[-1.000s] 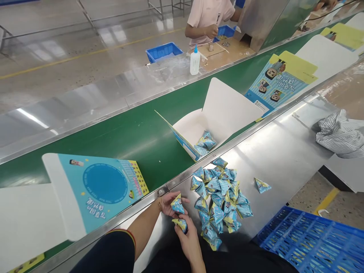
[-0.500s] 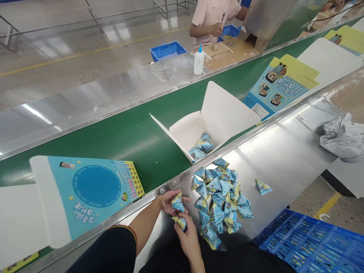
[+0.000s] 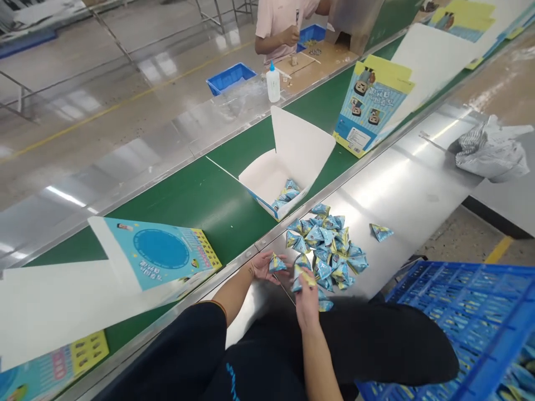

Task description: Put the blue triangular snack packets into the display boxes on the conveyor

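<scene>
My left hand (image 3: pixel 262 268) is turned palm up beside the pile, cradling a blue-and-yellow pyramid-shaped snack packet (image 3: pixel 276 263) on its fingers. At the pile's near left side, my right hand (image 3: pixel 308 295) has its fingers closed on another packet (image 3: pixel 297 285). Several like packets (image 3: pixel 324 236) are heaped on the metal table. Past the rail, on the green belt, stands an open white-lined carton (image 3: pixel 261 172) with some packets (image 3: pixel 288 192) inside, against its near side.
Other open printed cartons stand on the belt, to the left (image 3: pixel 161 248) and right (image 3: pixel 371 106). A lone packet (image 3: pixel 380 231) lies right of the pile. A blue crate (image 3: pixel 468 301) of packets is at lower right. Across the belt are a glue bottle (image 3: pixel 273 83) and a co-worker (image 3: pixel 278 33).
My right hand has moved right, away from my left hand, to the edge of the pile. The left hand still holds its packet. The whole view has shifted a little.
</scene>
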Available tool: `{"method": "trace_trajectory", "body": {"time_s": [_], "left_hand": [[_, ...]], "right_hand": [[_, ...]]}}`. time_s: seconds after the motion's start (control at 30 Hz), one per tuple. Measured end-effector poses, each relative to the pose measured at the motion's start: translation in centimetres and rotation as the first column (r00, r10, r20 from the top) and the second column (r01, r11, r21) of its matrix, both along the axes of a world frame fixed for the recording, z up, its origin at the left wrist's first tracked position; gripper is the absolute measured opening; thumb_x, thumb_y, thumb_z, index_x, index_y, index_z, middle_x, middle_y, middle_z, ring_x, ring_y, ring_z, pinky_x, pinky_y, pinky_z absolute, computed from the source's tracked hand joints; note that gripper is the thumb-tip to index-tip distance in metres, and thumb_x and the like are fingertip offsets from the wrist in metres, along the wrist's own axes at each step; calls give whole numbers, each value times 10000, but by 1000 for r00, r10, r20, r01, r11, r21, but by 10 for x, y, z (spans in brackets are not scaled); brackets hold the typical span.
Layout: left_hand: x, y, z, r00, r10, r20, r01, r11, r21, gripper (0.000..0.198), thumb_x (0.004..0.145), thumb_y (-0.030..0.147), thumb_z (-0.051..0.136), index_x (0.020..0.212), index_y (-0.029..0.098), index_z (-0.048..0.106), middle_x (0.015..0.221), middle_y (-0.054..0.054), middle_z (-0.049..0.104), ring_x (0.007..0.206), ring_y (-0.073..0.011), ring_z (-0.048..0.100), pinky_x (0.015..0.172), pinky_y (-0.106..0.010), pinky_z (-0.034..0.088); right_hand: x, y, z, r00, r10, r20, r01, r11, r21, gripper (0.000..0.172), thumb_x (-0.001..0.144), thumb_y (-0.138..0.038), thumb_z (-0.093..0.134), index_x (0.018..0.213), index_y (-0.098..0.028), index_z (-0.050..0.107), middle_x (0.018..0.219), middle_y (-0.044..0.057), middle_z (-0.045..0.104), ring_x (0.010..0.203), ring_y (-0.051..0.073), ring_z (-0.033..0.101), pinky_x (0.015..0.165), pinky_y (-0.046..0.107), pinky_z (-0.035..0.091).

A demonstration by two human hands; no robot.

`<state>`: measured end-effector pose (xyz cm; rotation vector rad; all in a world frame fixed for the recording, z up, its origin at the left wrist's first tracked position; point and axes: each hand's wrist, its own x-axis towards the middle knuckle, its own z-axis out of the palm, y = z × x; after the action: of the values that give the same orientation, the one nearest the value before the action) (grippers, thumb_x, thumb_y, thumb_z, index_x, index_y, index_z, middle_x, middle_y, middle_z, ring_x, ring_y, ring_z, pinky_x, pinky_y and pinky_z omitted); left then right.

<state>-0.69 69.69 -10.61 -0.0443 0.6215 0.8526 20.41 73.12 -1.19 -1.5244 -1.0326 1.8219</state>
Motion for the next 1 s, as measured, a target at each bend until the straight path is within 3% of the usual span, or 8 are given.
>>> {"method": "trace_trajectory", "body": {"time_s": [0.07, 0.13, 0.37, 0.43, 0.63, 0.73, 0.83, 1.0], "left_hand": [[2, 3, 13, 998, 11, -63, -14, 998, -54, 628, 1064, 548, 155, 1221, 156, 619, 1030, -128, 707, 988, -272, 683, 828, -482, 485], [3, 7, 25, 993, -14, -121, 1, 995, -102, 689, 1073, 495, 55, 1195, 122, 621, 1030, -141, 706, 984, -264, 681, 809, -480, 480], [6, 12, 37, 981, 24, -191, -47, 992, -119, 646, 1082, 448, 66, 1167, 138, 625, 1097, -146, 707, 1031, -277, 687, 798, -456, 482], [7, 11, 32, 981, 38, -189, -58, 994, -97, 586, 1085, 424, 125, 1182, 146, 633, 1145, -146, 701, 1057, -277, 685, 803, -438, 479], [14, 7, 35, 971, 101, -218, -80, 991, 104, 330, 884, 433, 690, 1095, 180, 702, 1096, -123, 733, 820, -195, 672, 679, -283, 452], [19, 24, 69, 929, 135, -345, -83, 983, 161, 324, 919, 430, 690, 1127, 182, 716, 1068, -118, 750, 719, -167, 648, 608, -271, 441], [18, 61, 125, 847, 286, -448, -233, 957, 171, 338, 987, 452, 613, 1098, 146, 703, 1016, -118, 755, 710, -164, 672, 593, -267, 491], [13, 113, 203, 540, 769, -341, -671, 638, 377, 450, 1055, 563, 431, 1160, 175, 632, 1173, -118, 729, 1115, -194, 724, 846, -275, 597]], "right_hand": [[-5, 19, 10, 947, -317, 42, 320, 942, -104, 617, 810, -584, 613, 1287, -209, 501, 1160, 130, 644, 849, 231, 653, 661, 349, 548], [-22, 43, 30, 888, -460, 21, 458, 878, -142, 668, 791, -562, 628, 1332, -203, 471, 1213, 133, 622, 894, 212, 643, 657, 313, 539], [-90, 100, 123, 853, -45, -521, 178, 962, 208, 978, 780, -629, 766, 1600, -298, 347, 1508, 131, 502, 1104, 214, 678, 904, 396, 581], [-76, 94, 118, 876, -27, -481, 153, 962, 224, 917, 768, -604, 786, 1557, -297, 434, 1494, 127, 535, 1042, 212, 697, 868, 382, 584], [13, 52, 45, 959, -284, -4, 284, 959, 9, 614, 626, -590, 795, 1073, -184, 683, 1106, 108, 696, 850, 226, 664, 676, 321, 498], [26, 36, 37, 961, -271, -62, 272, 962, 19, 558, 646, -628, 764, 988, -196, 670, 986, 70, 683, 826, 210, 637, 676, 311, 479], [19, 29, 45, 986, -113, -127, 114, 994, 0, 592, 605, -663, 789, 935, -186, 671, 899, 57, 677, 769, 199, 625, 670, 313, 464], [13, 27, 50, 997, -55, -50, 54, 999, -5, 649, 550, -704, 789, 910, -177, 676, 880, 61, 668, 783, 209, 615, 687, 322, 442]]}}
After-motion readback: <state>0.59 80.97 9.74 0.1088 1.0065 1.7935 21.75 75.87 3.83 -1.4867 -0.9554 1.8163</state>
